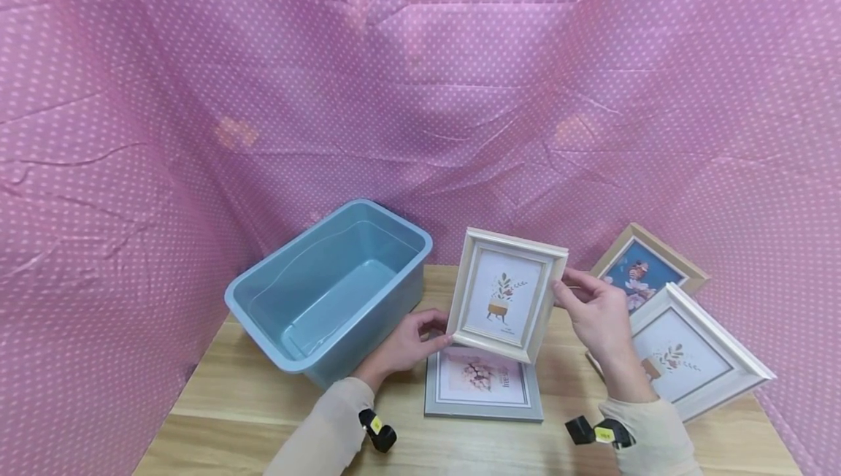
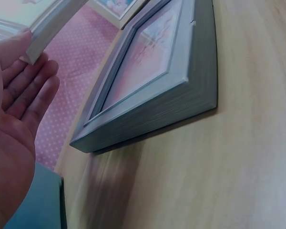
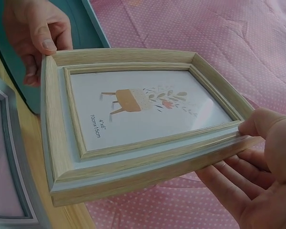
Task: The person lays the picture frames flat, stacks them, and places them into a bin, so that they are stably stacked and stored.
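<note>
A cream wood-grain photo frame [image 1: 504, 297] with a potted-plant print is held tilted up above the table. My right hand [image 1: 601, 315] grips its right side, thumb on the front and fingers behind, as the right wrist view also shows. At its lower left corner, my left hand [image 1: 410, 341] pinches the frame between thumb and fingers. Beneath it a grey photo frame [image 1: 482, 387] with a pink flower print lies flat on the table, partly covered in the head view. In the left wrist view the grey frame [image 2: 181, 95] lies beside the left hand [image 2: 19, 100].
A blue plastic bin [image 1: 309, 366] stands left of the frames, with no contents visible. On the right, a white photo frame [image 1: 690, 359] overlaps a tan frame [image 1: 690, 271] with a blue picture. Pink dotted cloth [image 1: 420, 118] hangs around the wooden table [image 1: 217, 417].
</note>
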Motion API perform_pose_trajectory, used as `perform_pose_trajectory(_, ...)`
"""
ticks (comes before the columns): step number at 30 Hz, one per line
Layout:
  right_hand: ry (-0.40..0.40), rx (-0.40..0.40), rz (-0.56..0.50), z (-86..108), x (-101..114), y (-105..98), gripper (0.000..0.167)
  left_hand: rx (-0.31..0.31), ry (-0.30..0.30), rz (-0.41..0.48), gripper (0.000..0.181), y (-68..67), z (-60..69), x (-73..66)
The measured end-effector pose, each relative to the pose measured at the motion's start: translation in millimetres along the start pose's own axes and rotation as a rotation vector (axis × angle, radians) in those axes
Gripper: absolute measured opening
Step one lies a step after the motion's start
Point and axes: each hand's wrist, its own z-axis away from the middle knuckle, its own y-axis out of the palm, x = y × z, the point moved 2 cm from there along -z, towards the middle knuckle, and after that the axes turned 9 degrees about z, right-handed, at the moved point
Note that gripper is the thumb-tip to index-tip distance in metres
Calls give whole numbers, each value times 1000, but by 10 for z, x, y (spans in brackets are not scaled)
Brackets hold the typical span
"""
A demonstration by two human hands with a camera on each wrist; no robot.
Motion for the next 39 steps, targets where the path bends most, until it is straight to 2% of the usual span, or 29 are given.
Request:
perform_pose_trajectory(5, -3, 17, -2, 5, 15, 8, 39, -36, -4, -15, 33, 12, 36, 17)
perform_pose_trajectory(16, -50, 31, -11, 6, 35, -4, 44, -160, 8, 13, 41, 36, 96, 15)
perform_pose_trajectory(19, -59, 39, -41, 12, 35, -5, 44, -181, 18, 34, 43, 41, 109, 11)
perform_pose_trajectory(27, -59, 6, -108, 27, 28, -16, 42, -207, 104, 87, 40, 55, 138, -4)
perform_pose_trajectory(33, -63, -44, -211, 27, 17, -40, 43, -244, 122, 93, 37, 44, 163, 31)
perform_pose_trajectory(36, -61, -49, -276, 35, 3, -52, 44, -271, 131, 87, 34, 36, 185, 53)
perform_pose_trajectory(39, -74, -35, -285, 59, -27, -73, 44, -292, 116, 89, 34, 31, 210, 62)
